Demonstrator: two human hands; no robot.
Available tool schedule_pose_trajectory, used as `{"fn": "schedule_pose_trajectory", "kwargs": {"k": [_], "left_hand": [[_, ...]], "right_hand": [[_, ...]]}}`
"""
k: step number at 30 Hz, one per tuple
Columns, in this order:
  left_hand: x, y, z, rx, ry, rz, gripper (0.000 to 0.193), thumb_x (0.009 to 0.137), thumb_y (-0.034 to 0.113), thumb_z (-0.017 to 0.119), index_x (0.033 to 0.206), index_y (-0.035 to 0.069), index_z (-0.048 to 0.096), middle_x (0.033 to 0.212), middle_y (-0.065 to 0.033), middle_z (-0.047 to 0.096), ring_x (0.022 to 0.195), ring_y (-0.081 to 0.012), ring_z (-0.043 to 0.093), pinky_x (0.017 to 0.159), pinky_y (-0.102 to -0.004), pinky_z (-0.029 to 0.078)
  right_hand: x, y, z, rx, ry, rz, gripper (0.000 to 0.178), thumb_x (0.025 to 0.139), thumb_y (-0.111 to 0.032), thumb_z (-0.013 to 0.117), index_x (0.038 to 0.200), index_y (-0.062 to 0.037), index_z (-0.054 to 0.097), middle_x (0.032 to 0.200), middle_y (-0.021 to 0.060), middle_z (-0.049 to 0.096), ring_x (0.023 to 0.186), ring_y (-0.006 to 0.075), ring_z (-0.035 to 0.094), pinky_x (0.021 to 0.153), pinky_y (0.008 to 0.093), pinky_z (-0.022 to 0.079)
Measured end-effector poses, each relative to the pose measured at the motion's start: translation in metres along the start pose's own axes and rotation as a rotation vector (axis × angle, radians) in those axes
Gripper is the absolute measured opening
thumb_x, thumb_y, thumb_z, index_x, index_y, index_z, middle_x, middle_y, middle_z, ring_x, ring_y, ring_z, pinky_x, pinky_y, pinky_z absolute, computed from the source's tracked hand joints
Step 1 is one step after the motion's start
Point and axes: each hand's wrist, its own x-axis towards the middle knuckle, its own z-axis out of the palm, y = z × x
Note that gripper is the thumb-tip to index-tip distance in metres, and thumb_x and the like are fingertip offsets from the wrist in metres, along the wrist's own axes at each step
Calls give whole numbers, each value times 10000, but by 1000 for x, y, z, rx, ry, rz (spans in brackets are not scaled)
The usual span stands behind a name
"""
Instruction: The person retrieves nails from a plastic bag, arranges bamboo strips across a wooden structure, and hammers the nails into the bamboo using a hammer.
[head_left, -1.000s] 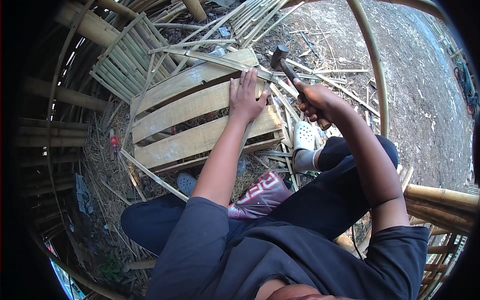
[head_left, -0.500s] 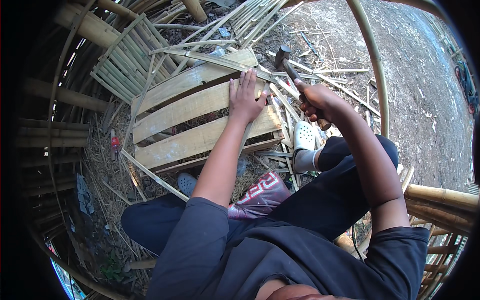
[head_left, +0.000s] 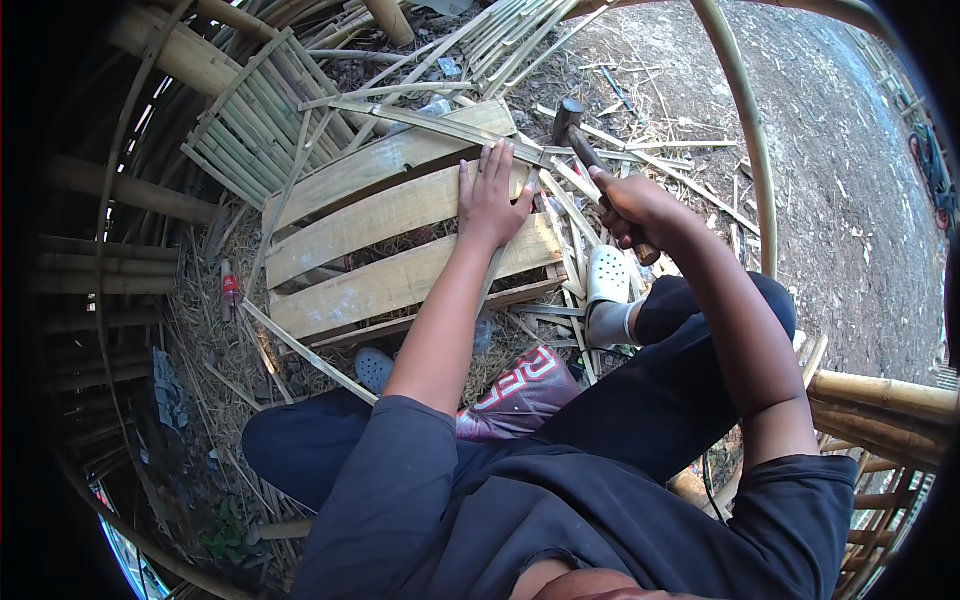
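Observation:
My left hand [head_left: 488, 200] lies flat with fingers extended over the right end of a slatted wooden platform [head_left: 350, 225]. Beneath the palm and thumb runs a thin bamboo strip [head_left: 493, 272], partly hidden by the forearm. Another bamboo strip [head_left: 440, 124] slants across the platform's far side, and the two meet just right of the fingers. My right hand [head_left: 632, 207] is wrapped around the wooden handle of a hammer [head_left: 584, 146]. The hammer's head is up and to the right of that meeting point; whether it touches the strips below I cannot tell.
Split bamboo strips [head_left: 520, 45] lie piled beyond the platform. A bamboo slat panel [head_left: 262, 112] leans at the far left. A red-labelled bottle [head_left: 230, 288] stands left. A curved bamboo pole [head_left: 745, 110] rises at right. A pale clog [head_left: 608, 272] is on my foot near the platform's right corner.
The hammer's head has shifted slightly down and to the right, with my right hand moving only a little. My left hand and the bamboo strips stay in place.

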Motion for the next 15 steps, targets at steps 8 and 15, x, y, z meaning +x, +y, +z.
{"fn": "schedule_pose_trajectory", "kwargs": {"k": [8,15], "left_hand": [[-1,0,1,-25,69,31,762,971,458,524,1596,110,260,1673,-79,253,1559,-255,198,1269,-522,53],[-1,1,0,-37,76,36,753,967,440,544,1589,107,281,1664,-91,273,1559,-263,195,1269,-524,57]], "right_hand": [[-5,4,1,-77,-115,-18,587,1002,-570,549,770,-30,545,628,34,508,432,121,454,399,321,409],[-8,2,-1,-94,-76,-43,571,1005,-558,551,727,-59,531,605,21,511,441,118,464,415,322,415]]}}
